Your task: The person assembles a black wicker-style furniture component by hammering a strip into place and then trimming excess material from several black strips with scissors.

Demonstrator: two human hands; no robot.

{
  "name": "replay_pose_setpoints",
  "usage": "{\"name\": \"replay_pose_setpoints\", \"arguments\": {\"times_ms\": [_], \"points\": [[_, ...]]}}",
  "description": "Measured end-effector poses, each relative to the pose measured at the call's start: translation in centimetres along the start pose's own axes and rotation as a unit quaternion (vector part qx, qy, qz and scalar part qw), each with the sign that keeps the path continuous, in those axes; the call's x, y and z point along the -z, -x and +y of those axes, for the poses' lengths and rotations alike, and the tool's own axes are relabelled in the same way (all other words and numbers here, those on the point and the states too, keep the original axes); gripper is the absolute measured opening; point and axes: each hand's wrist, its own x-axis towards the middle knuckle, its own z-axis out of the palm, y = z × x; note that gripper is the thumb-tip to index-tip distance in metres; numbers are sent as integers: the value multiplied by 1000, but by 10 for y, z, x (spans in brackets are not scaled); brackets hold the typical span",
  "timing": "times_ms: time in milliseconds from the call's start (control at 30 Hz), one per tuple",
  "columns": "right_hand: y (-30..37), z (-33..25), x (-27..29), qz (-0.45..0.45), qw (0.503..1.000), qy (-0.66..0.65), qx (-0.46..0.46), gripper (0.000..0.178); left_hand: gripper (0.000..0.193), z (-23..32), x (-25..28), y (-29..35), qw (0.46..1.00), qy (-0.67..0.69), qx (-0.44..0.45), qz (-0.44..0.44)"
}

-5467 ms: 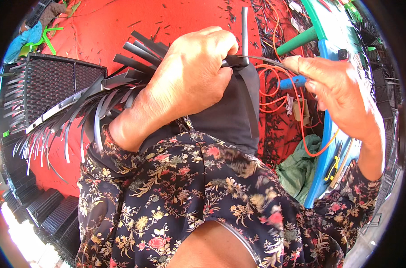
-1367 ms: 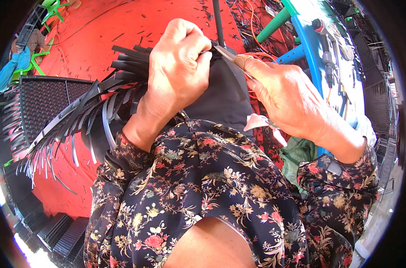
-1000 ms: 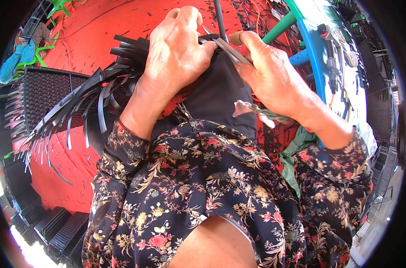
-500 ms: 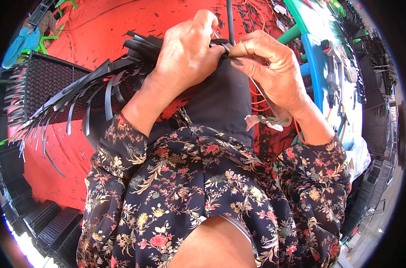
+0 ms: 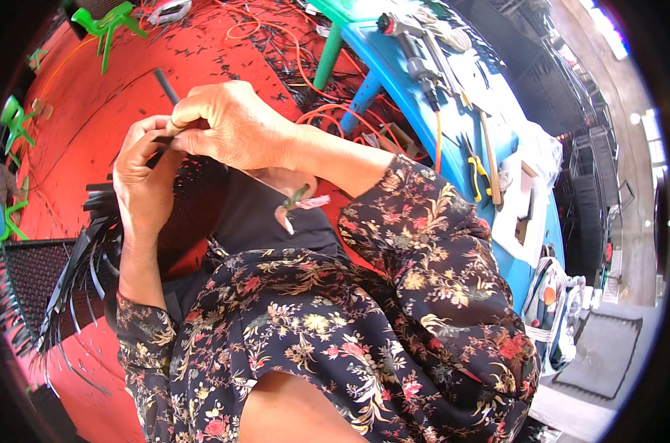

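Black plastic strips (image 5: 91, 244) gathered under my two hands.
My left hand (image 5: 147, 181) grips the bundle closed; my right hand (image 5: 235, 133), just above, pinches one strip end.

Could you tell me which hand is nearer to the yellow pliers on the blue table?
Right. The right hand is toward the pliers; the left hand lies farther away, beyond it.

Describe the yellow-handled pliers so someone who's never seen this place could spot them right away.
Start at the long blue table along the right side, past the person's right sleeve. Near the middle of its top, beside a long wooden stick, lie the yellow-handled pliers. Their bright yellow grips set them apart from the grey air tool with the orange hose further up the table.
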Motion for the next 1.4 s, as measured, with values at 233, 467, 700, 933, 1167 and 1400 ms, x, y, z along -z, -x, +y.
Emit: {"name": "replay_pose_setpoints", "arguments": {"times_ms": [233, 467, 700, 933, 1167, 1400], "points": [[115, 35, 133, 126, 887, 400, -191, 48, 8, -5, 5, 4, 999, -10, 10, -35], [300, 31, 231, -9, 591, 502, -632, 80, 10, -5, 5, 5, 1000, -26, 4, 1], [332, 50, 235, -1, 606, 503, -616, 72, 15, -5, 2, 3, 1000, -24, 0, 18], [339, 55, 247, 114, 626, 505, -583, 49, 18, -12, 5, 2, 1000, -16, 8, 9], [297, 108, 296, 181, 670, 537, -480, 37, 15, -20, 16, 3, 998, -35, 45, -25], [271, 250, 340, 50, 693, 602, -393, 35, 11, 23, 19, 16, 992, -40, 85, 80]]}}
